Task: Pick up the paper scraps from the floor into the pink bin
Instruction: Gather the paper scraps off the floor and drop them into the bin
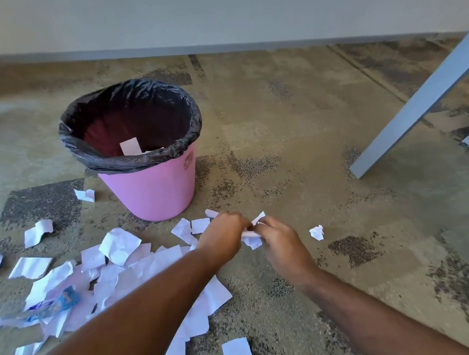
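Just in front of the pink bin (151, 188): left hand (223, 234) and right hand (280, 241) close together, both pinching a white paper scrap (252, 240) between them. Left of the arms, a heap of paper scraps (118, 269) across the carpet (308, 145), a blue wrapper (62, 300) among them. Right, one crumpled scrap (317, 232) apart. Inside the black liner (130, 115), a white slip (130, 146). Far right, a grey table leg (421, 105).

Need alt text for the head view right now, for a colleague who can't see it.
Both hands, left and right, pinch white paper scraps together above patterned carpet, just in front of the black-lined pink bin. Many more scraps litter the floor at left.
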A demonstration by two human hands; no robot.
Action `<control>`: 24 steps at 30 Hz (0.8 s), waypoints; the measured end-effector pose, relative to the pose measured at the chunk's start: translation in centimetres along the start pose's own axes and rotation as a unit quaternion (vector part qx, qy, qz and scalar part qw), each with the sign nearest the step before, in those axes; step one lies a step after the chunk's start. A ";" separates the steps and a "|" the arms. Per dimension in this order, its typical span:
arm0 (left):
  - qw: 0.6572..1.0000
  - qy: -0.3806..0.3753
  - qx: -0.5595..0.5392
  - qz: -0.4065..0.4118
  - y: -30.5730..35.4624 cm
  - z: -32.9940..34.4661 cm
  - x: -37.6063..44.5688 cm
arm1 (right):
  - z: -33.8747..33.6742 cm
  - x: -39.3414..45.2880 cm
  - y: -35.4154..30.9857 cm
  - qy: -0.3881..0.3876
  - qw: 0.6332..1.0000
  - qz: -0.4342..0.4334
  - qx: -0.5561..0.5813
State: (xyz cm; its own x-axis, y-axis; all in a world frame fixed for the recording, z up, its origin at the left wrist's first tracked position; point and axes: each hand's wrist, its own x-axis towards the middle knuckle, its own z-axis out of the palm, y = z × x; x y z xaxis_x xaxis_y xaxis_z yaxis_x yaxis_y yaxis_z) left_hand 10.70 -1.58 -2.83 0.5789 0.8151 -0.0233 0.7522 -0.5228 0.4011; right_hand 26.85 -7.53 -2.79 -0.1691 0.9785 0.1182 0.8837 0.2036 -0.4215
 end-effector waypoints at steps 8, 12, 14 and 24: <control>0.994 0.101 0.042 0.021 0.5 -16.2 3.2 | -9.2 8.0 -6.3 0.193 0.979 -0.065 0.028; 0.984 0.180 0.018 0.005 -0.8 -23.1 2.3 | -12.4 12.6 -10.6 0.219 0.970 -0.110 0.009; 0.978 0.208 0.008 -0.020 -2.2 -25.3 1.5 | -13.1 14.7 -13.1 0.217 0.968 -0.126 -0.005; 0.967 0.222 -0.007 -0.123 -10.4 -25.0 -1.7 | -9.2 22.0 -19.2 0.075 0.978 -0.188 -0.044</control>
State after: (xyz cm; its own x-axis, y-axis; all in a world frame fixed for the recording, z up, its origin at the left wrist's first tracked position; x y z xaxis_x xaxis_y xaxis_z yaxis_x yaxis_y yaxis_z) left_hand -5.99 8.71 15.94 0.1895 0.9426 0.2748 0.8440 -0.2994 0.4450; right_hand 10.17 9.79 16.15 -0.4287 0.8180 0.3836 0.8072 0.5375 -0.2440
